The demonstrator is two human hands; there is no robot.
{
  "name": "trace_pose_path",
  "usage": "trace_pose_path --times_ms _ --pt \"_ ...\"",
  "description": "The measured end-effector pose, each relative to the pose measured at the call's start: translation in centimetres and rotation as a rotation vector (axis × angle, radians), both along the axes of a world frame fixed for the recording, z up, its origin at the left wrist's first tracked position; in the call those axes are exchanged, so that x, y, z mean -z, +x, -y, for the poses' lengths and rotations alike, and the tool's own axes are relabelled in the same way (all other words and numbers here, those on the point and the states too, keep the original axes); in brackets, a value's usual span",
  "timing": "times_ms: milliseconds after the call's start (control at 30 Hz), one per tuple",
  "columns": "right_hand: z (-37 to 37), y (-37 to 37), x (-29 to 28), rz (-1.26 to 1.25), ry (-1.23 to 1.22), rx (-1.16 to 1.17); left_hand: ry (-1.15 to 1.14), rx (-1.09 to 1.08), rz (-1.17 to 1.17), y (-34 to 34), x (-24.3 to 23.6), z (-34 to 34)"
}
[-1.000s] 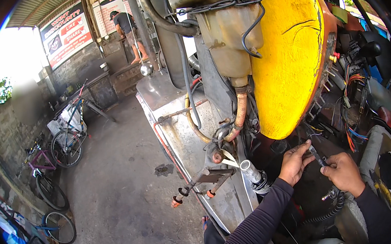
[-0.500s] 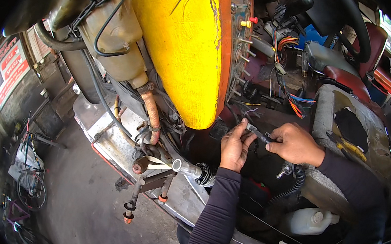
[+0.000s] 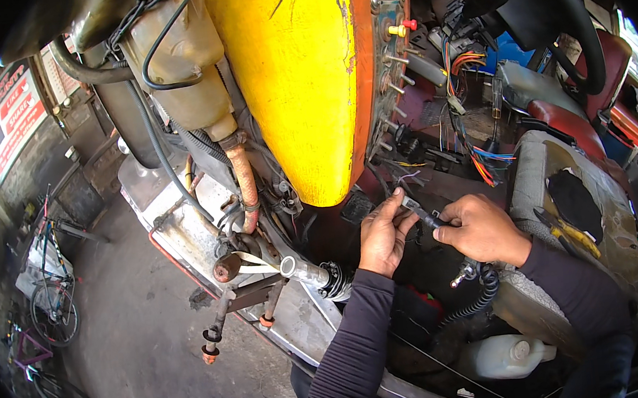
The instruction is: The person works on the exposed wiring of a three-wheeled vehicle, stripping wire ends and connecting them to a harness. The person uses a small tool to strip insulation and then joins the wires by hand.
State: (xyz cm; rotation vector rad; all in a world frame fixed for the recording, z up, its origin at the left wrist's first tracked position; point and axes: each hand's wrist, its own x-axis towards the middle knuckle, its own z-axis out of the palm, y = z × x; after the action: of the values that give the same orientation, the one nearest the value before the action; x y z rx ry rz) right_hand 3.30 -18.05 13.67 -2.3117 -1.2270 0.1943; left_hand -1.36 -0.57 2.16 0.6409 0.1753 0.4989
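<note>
My left hand [image 3: 385, 237] pinches the upper end of a dark cable [image 3: 423, 213] between thumb and fingers, where a greyish stretch shows. Closed round the cable's lower, black end is my right hand [image 3: 486, 232], thumb on top. Thin loose wires [image 3: 410, 180], one of them purple, stick out just above the left fingertips. Whether the black part is tape or a sleeve, I cannot tell. Both hands are over the open cab floor, below the tip of a yellow and orange panel [image 3: 311, 122].
Bundled coloured wires [image 3: 478, 163] hang under the steering wheel [image 3: 590, 38]. Yellow-handled pliers [image 3: 576, 238] lie on the worn grey seat [image 3: 530, 177]. Below my right arm are a coiled black hose [image 3: 488, 294] and a white jug [image 3: 510, 354]. A metal pipe [image 3: 303, 270] stands left of my left forearm.
The view has shifted slightly. Both hands keep their hold on the cable, almost in the same place, with the right fingers turned a little.
</note>
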Motion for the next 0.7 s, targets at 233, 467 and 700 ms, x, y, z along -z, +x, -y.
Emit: trace_pose_path --times_ms 233,467,700 --pt "0.1 0.3 0.4 0.011 0.035 -0.025 0.0 0.011 -0.018 0.2 0.4 -0.3" --pt "0.1 0.6 0.9 0.009 0.05 -0.025 -0.008 -0.014 -0.033 0.1 0.0 -0.1" --pt "0.1 0.8 1.1 0.005 0.019 -0.017 -0.007 -0.022 -0.038 0.1 -0.1 -0.1"
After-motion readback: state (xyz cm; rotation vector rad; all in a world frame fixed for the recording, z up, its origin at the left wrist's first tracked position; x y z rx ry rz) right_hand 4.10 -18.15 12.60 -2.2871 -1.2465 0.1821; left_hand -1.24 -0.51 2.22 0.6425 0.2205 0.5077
